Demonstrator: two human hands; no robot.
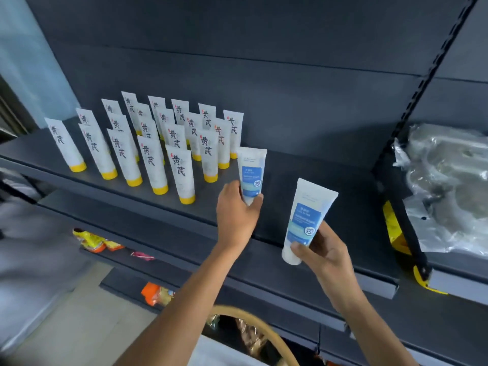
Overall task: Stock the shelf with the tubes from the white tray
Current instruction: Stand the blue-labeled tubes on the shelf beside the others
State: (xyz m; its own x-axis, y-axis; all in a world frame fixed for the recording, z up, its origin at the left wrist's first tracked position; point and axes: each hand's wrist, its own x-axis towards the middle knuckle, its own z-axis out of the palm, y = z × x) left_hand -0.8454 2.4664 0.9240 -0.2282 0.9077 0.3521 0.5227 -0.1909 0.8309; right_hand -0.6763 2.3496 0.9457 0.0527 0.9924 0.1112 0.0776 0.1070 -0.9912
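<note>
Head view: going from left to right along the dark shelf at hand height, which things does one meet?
yellow-capped white tubes → first blue-label tube, gripped by the left hand → second blue-label tube, gripped by the right hand → clear plastic-wrapped packs

Soft, even light; wide-angle bending at edges; glare on the plastic bags (446, 186).

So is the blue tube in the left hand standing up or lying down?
Standing up. The blue tube points its flat end up, gripped low by the left hand; whether it touches the shelf is hidden.
</note>
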